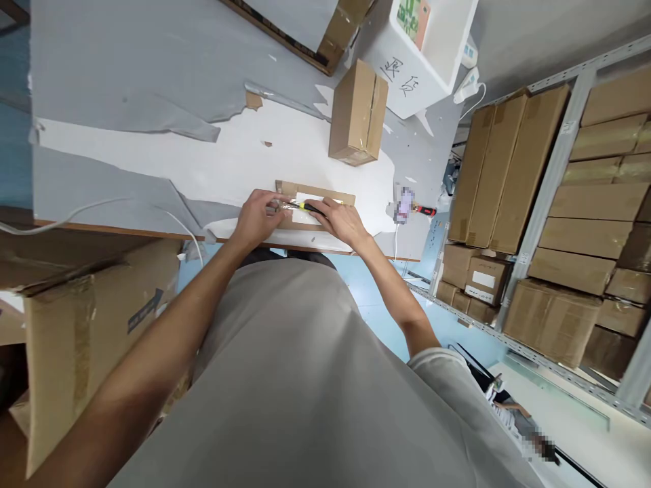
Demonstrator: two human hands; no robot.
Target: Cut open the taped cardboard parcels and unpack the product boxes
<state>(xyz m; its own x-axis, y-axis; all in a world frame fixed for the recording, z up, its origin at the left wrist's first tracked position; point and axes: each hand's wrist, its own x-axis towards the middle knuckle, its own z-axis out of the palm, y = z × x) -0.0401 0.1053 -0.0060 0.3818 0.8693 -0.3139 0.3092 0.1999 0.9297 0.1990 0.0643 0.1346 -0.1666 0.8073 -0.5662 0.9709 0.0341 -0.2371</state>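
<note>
Grey-and-white desk [152,102], with carton-filled shelving [559,169] off to one side. At its near edge lies a flat cardboard packet [336,198]. The right hand [342,221] has its grip closed on a yellow-and-black tool [306,205] laid across the packet. The left hand [258,217] curls at the tool's tip, and I cannot tell whether its grip clamps anything. A small box [359,112] stands beyond.

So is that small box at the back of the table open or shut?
Shut: the box has its flaps closed flush; no gap shows.
</note>
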